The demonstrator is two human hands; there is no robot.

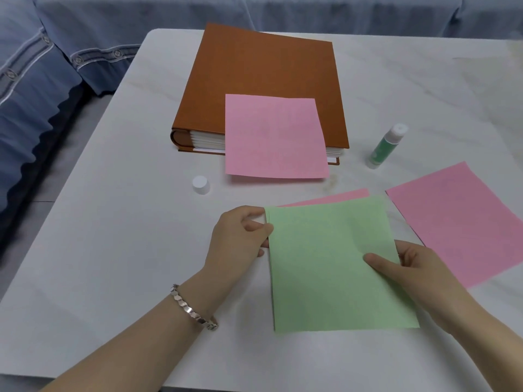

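Note:
A green paper sheet (331,264) lies in front of me on the white table (113,250). My left hand (237,239) pinches its left edge near the top corner, thumb on the sheet. At the sheet's right edge my right hand (418,267) pinches it, thumb on top and fingers underneath. A pink sheet (336,198) peeks out from beneath the green one at its far edge.
A thick brown album (254,80) lies closed at the table's centre back, with a pink sheet (274,137) draped over its near edge. An uncapped green glue stick (386,147) stands to its right; its white cap (201,184) sits left. Another pink sheet (464,219) lies right.

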